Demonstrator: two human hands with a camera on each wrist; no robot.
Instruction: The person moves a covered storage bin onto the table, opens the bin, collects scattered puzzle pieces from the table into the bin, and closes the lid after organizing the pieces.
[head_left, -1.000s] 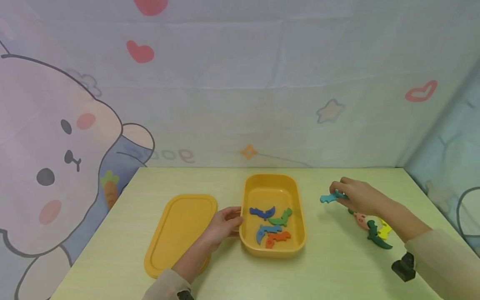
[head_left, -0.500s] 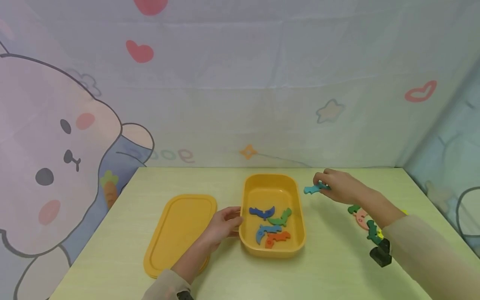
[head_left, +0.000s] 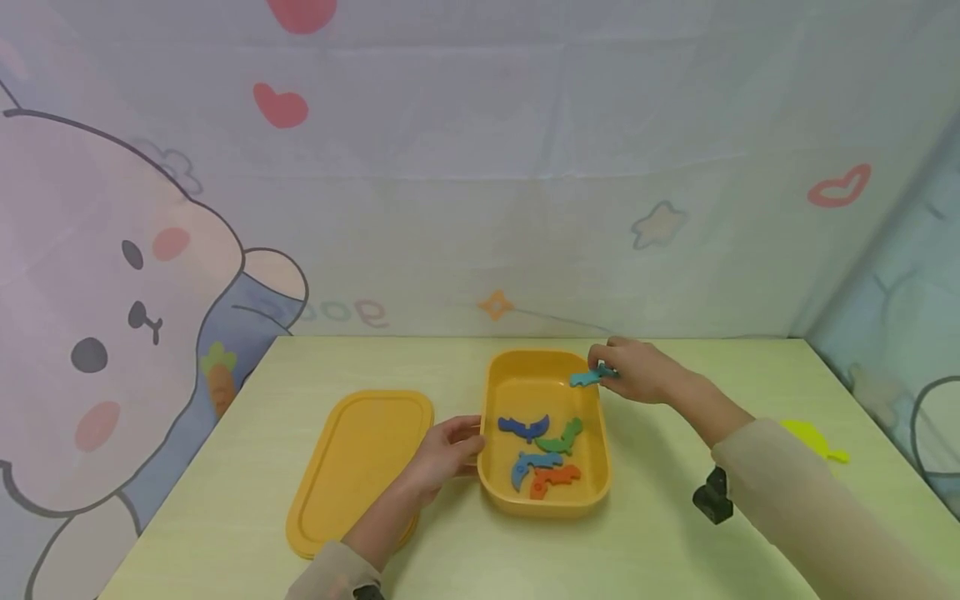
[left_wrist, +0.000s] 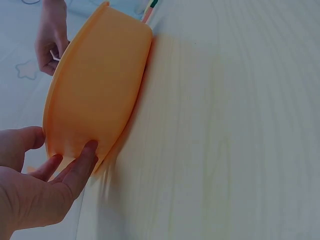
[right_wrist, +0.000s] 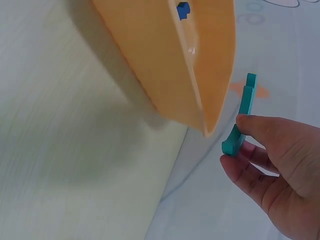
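Note:
My right hand [head_left: 636, 371] pinches a teal animal-shaped toy piece [head_left: 583, 379] between thumb and fingers, over the far right corner of the yellow box [head_left: 536, 393]. In the right wrist view this teal toy piece [right_wrist: 245, 106] is held up past the box's rim. Against the box's left wall rests my left hand [head_left: 450, 450], its fingers fairly straight; the left wrist view shows the fingertips [left_wrist: 90, 146] on the outer wall and the thumb by the rim. Inside lie a dark blue piece [head_left: 525, 427], a green one [head_left: 564, 437], a light blue one [head_left: 534, 462] and an orange one [head_left: 557, 478].
A flat yellow lid [head_left: 367, 471] lies left of the box, partly under the left forearm. A bright yellow toy piece [head_left: 810, 435] shows beyond the right sleeve [head_left: 795, 492], which hides other pieces. A printed cloth [head_left: 570, 183] hangs behind the table.
My right hand has moved left with the teal toy piece, from above the right side of the table to over the box's far right corner. My left hand has stayed at the box.

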